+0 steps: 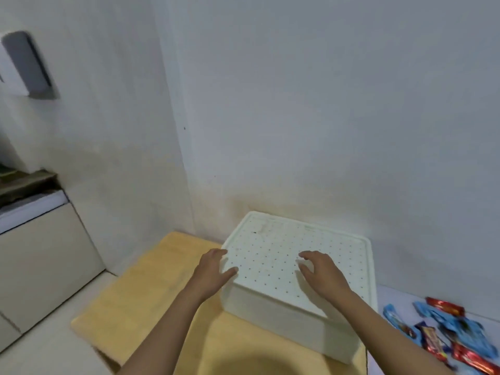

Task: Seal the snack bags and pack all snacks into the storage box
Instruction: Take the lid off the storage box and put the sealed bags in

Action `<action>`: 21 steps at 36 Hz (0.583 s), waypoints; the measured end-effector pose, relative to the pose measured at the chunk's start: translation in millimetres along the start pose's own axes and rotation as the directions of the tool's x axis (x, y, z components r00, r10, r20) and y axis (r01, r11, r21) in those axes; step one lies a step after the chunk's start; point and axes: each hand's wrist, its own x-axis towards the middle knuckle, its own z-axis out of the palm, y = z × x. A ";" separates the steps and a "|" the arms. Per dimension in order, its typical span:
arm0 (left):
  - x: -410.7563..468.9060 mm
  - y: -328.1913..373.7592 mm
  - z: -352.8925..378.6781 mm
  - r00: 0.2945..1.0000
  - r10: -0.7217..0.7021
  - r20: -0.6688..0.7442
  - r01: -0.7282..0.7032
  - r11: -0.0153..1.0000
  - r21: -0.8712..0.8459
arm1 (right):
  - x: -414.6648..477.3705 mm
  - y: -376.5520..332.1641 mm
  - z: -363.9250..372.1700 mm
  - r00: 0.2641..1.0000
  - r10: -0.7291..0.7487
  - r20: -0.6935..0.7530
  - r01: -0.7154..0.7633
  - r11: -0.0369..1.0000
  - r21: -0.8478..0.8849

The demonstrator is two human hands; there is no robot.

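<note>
storage box [297, 269]: white foam, lid on, sits on the wooden tabletop [151, 293] against the wall.
left hand [213, 272]: fingers spread, wrapped over the lid's left edge, nothing lifted.
right hand [322, 274]: fingers curled, resting on the lid top, holding nothing.
snacks [446, 331]: blue and red packets loose on the surface right of the box, none inside that I can see.
risk: uneven pull likely tilts the lid or drags the light box; sliding right would hit the packets.
risk 2: foam edge could crack if pried from one side.
</note>
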 end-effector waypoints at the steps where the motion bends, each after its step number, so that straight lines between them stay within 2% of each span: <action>1: 10.7 -0.3 2.6 0.999 0.011 0.030 -0.012 1.000 0.016 | -0.8 7.7 -3.1 1.000 0.026 -0.018 -0.026 1.000 -0.009; 5: 48.8 -4.7 8.9 0.989 0.058 0.132 -0.077 0.987 0.140 | -11.8 35.3 -17.2 0.982 0.162 -0.098 -0.167 0.985 -0.042; 8: 73.2 -12.3 10.6 0.979 0.049 0.199 -0.080 0.986 0.148 | -26.7 48.0 -26.7 0.937 0.310 -0.160 -0.325 0.942 -0.079; 11: 89.2 -19.1 15.4 0.961 0.055 0.270 -0.077 0.994 0.071 | -42.2 55.5 -29.7 0.882 0.440 -0.170 -0.451 0.892 -0.035; 14: 97.4 -22.0 17.1 0.952 0.086 0.292 -0.078 0.996 -0.040 | -51.9 52.6 -28.4 0.837 0.534 -0.119 -0.529 0.845 0.077; 18: 106.4 -28.8 14.3 0.959 0.078 0.272 -0.047 0.992 -0.117 | -57.9 43.3 -21.5 0.814 0.571 -0.108 -0.535 0.809 0.244; 21: 107.0 -33.4 13.4 0.969 0.099 0.228 -0.048 0.975 -0.218 | -58.0 42.8 -16.3 0.790 0.602 -0.114 -0.551 0.779 0.298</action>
